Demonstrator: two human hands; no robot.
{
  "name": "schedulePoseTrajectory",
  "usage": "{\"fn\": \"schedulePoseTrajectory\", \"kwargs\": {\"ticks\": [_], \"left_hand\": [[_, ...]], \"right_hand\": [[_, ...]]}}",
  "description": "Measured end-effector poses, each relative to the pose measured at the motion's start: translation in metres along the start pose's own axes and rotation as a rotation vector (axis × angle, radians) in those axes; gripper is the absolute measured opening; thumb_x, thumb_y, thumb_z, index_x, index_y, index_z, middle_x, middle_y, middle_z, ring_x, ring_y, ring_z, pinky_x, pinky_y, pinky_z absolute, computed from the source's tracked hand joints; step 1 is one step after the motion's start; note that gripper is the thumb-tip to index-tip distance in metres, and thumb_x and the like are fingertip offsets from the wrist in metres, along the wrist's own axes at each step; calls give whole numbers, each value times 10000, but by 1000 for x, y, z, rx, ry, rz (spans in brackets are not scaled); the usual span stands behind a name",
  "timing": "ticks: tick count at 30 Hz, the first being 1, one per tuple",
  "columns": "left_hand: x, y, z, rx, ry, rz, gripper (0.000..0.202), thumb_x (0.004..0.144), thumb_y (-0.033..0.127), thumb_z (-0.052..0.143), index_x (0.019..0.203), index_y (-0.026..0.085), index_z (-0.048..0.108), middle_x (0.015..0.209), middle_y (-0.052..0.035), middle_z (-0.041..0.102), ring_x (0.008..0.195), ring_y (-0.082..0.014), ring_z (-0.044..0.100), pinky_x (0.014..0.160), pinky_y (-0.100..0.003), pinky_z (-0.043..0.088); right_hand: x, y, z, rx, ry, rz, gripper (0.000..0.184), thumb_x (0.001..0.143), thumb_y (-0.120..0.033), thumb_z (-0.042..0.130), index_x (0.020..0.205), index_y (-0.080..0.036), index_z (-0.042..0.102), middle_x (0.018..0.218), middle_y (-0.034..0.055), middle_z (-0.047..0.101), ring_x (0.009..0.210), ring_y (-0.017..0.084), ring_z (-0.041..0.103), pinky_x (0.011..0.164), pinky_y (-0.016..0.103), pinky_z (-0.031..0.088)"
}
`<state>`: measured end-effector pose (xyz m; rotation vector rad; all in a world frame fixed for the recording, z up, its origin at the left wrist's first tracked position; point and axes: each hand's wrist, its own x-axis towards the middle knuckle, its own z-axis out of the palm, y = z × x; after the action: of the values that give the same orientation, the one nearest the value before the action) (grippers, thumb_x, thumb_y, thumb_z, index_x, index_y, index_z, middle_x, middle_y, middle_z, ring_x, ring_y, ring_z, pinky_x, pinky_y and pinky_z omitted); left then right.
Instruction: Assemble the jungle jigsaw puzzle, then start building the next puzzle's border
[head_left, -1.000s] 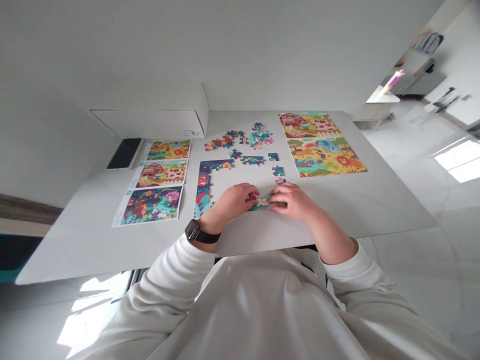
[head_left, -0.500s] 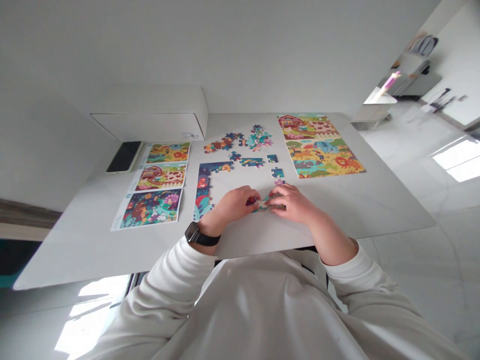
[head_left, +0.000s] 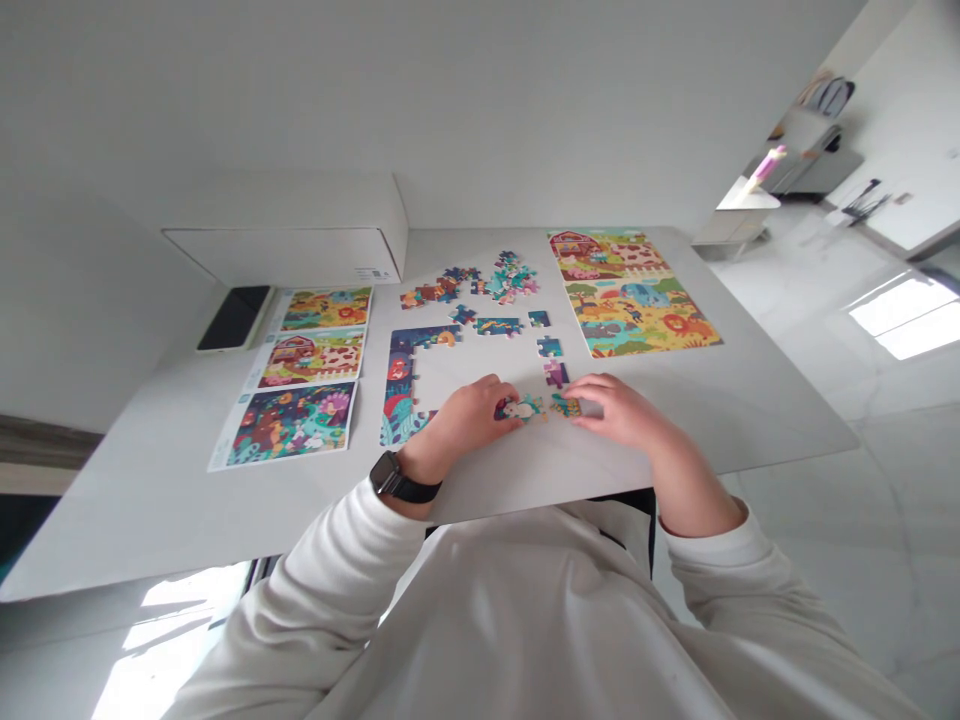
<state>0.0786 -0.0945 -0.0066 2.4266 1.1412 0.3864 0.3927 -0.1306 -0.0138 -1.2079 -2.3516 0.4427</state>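
Observation:
My left hand (head_left: 474, 412) has its thumb and fingers closed on the left end of a joined strip of jigsaw pieces (head_left: 523, 408) with a white animal on it. Just right of that strip, my right hand (head_left: 616, 410) pinches a yellow-and-green jigsaw piece (head_left: 565, 404) by its right side. A small gap separates the two. Above my right fingers lies a purple jigsaw piece (head_left: 555, 374). The partly joined puzzle border (head_left: 399, 372) lies left of my left hand, its lower end partly hidden by that hand.
Farther back are a joined blue strip (head_left: 499, 327) and loose jigsaw pieces (head_left: 514, 278). Two finished puzzle pictures (head_left: 645, 312) lie at the right. A printed picture sheet (head_left: 292, 425), a phone (head_left: 234, 318) and a white box (head_left: 285, 255) are at the left.
My right hand has shifted right with the yellow-and-green piece, and a gap now shows between it and the strip under my left hand. The view has shifted slightly.

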Motion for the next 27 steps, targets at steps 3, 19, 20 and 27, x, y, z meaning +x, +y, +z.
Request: {"fn": "schedulePoseTrajectory", "kwargs": {"ticks": [3,19,20,27], "left_hand": [[1,0,0,-3,-1,-3,298,916,386,791,1176,241,770,1047,-66,691,908,-234,685,826,-335,533],[1,-2,3,-8,7,-21,298,913,377,801,1178,244,769,1051,-64,699,875,-228,693,807,-335,533],[1,-2,4,-6,7,-21,300,912,376,805,1179,243,770,1052,-64,699,877,-228,693,807,-336,532],[0,-1,3,-5,-1,-25,305,919,380,802,1187,239,769,1067,-65,700,895,-232,694,816,-340,528]], "right_hand": [[2,2,3,-12,-1,2,372,916,-196,789,1270,-309,784,1256,85,782,1157,293,739,1052,501,603],[14,-1,14,19,3,-81,284,892,-183,777,1131,-316,856,1184,74,758,1053,254,757,969,428,625],[14,-1,14,14,2,-82,284,894,-180,776,1130,-317,857,1186,74,757,1054,253,755,969,428,624],[13,0,12,-13,-8,-76,288,895,-178,780,1136,-314,861,1196,79,748,1061,266,750,974,448,620]]}}
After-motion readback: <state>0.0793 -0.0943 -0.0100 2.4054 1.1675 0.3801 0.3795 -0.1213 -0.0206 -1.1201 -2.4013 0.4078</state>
